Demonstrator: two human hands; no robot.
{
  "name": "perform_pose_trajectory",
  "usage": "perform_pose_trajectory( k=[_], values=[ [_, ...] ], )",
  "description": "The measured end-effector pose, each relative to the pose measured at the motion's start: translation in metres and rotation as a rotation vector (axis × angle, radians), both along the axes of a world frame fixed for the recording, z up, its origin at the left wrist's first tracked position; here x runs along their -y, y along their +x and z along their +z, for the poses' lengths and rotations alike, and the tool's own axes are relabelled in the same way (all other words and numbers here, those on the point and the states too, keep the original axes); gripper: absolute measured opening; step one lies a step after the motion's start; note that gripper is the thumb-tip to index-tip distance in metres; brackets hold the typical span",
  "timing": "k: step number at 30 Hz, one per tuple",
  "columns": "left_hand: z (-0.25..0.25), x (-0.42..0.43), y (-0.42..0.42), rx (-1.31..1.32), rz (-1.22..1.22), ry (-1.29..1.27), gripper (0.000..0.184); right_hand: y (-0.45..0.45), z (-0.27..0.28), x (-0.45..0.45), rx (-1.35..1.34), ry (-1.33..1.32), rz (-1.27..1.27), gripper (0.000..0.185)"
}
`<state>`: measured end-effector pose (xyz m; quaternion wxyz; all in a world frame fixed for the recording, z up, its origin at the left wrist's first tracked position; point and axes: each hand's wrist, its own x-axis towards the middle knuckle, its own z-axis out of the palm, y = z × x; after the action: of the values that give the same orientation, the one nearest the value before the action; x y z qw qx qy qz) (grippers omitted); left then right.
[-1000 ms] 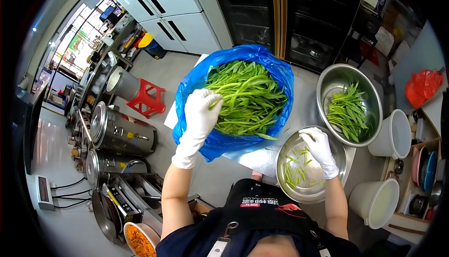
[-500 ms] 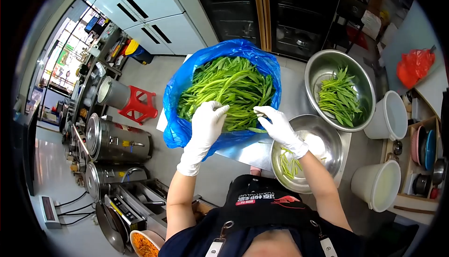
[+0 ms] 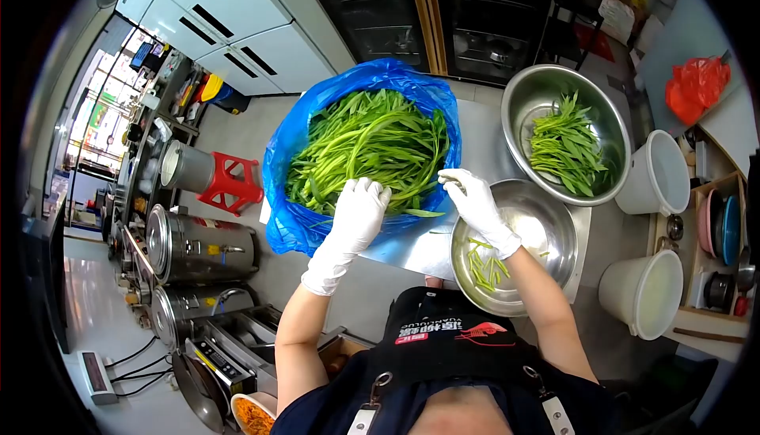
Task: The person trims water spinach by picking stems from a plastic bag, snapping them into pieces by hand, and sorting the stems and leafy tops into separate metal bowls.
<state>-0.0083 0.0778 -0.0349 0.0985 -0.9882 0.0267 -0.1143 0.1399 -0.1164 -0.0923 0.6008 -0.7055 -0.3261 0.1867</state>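
A blue plastic bag (image 3: 279, 150) stands wide at the top, filled with long-leaved water spinach (image 3: 372, 138). My left hand (image 3: 360, 215), in a white glove, is over the bag's near side with its fingers closed on the greens; the fingertips are partly hidden. At the bag's right edge my right hand (image 3: 475, 205), also gloved, has thumb and fingers pinched together; whatever is between them is too small to make out. Below my right wrist lies a steel bowl (image 3: 554, 229) with short cut stems (image 3: 484, 267). A deeper steel bowl (image 3: 518, 94) holds a bunch of picked greens (image 3: 568, 148).
The bag and bowls rest on a metal table (image 3: 484, 122). White buckets (image 3: 645, 296) stand at the right, by a shelf with pans. To the left are a red stool (image 3: 231, 184) and large steel pots (image 3: 210, 245). A refrigerator (image 3: 214, 27) stands at the back.
My left hand has turned, its fingers now curled down into the greens. The right hand stays near the bag's right edge, still pinched. The view has shifted slightly.
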Motion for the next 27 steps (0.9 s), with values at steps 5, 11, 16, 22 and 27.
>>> perform_pose_trajectory(
  k=[5, 11, 16, 22, 27],
  values=[
    [-0.002, 0.008, 0.0, -0.012, 0.03, 0.007, 0.024, 0.007, -0.011, -0.001, 0.337, -0.015, -0.065, 0.018],
    [0.029, 0.015, -0.012, 0.149, -0.049, -0.062, 0.019, 0.01, 0.011, -0.004, 0.8, -0.025, 0.012, 0.021],
    [0.051, 0.018, -0.028, 0.264, -0.109, -0.098, 0.027, 0.005, 0.016, -0.011, 0.965, 0.028, 0.089, 0.022],
    [0.068, 0.011, -0.042, 0.376, -0.131, -0.078, 0.034, -0.003, 0.03, -0.019, 0.932, 0.113, 0.146, 0.017],
    [0.07, 0.004, -0.047, 0.543, -0.184, -0.172, 0.041, -0.01, 0.045, -0.026, 0.811, 0.224, 0.195, 0.015]
  ],
)
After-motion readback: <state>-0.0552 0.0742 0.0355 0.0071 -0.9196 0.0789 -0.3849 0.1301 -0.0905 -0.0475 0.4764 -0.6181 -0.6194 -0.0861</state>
